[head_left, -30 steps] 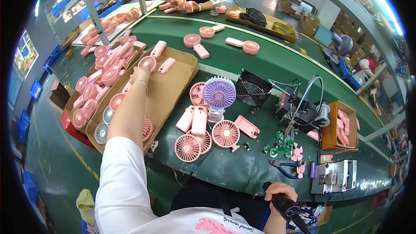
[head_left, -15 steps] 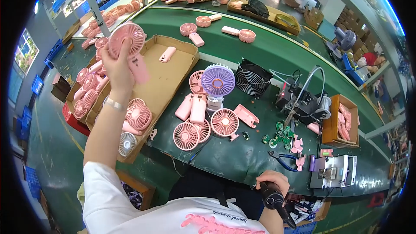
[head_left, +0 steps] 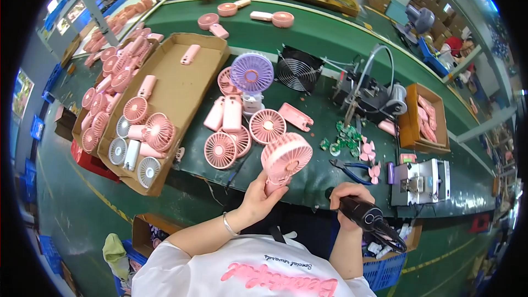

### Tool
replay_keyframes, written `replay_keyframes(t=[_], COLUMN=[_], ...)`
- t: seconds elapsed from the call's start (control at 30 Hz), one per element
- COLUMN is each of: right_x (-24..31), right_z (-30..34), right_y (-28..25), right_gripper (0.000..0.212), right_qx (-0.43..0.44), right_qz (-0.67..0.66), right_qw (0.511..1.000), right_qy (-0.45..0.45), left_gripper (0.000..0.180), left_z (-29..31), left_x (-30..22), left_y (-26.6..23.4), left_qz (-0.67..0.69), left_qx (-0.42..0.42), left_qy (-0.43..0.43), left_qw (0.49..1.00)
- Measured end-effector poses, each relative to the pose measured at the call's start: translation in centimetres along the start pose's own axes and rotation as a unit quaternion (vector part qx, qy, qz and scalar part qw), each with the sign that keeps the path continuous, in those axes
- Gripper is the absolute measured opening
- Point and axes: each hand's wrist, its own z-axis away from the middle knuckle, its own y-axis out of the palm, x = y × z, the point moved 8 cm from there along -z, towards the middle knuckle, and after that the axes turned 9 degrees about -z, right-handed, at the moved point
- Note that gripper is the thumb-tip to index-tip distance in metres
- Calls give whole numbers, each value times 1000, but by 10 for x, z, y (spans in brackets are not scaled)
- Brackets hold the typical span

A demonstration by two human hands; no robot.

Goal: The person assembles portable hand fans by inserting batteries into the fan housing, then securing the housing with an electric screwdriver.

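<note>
A pink handheld fan point(head_left: 287, 157) is upright in my left hand point(head_left: 259, 197), fingers wrapped round its handle, over the near edge of the green table. To the right, at the same edge, my right hand point(head_left: 350, 193) grips a black electric screwdriver point(head_left: 363, 213) with a coiled cord. Beyond the held fan lie more pink fans point(head_left: 268, 126) and a pink half shell point(head_left: 296, 116). Behind them stands a purple fan point(head_left: 252, 72). Close to my right hand are blue-handled pliers point(head_left: 350, 171), pink fan blades point(head_left: 367, 149) and small green circuit boards point(head_left: 347, 136).
A cardboard tray point(head_left: 190, 85) with pink and white fans sits at left, beside a box heaped with pink fans point(head_left: 99, 104). A black cooling fan point(head_left: 298, 70), a soldering machine point(head_left: 363, 93), a box of pink parts point(head_left: 410, 126) and a metal device point(head_left: 421, 181) stand further right.
My left hand has come from above the cardboard tray to the front of me, bringing a pink fan. My right hand keeps the screwdriver, now tilted differently. The whole view has shifted.
</note>
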Motion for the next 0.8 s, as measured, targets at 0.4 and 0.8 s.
replay_keyframes(t=[0.4,0.8], right_x=[1,5], right_z=[-2,1], right_y=[-2,-7], right_gripper=[25,23], right_qx=[18,10], right_qz=[21,3], right_qw=[1000,1000], right_qy=[-9,-22], left_gripper=[35,34], left_z=[12,28], left_x=[-45,-64], left_y=[28,35], left_qz=[262,273], left_qx=[95,148], left_qy=[-61,-72], left_qw=[958,948])
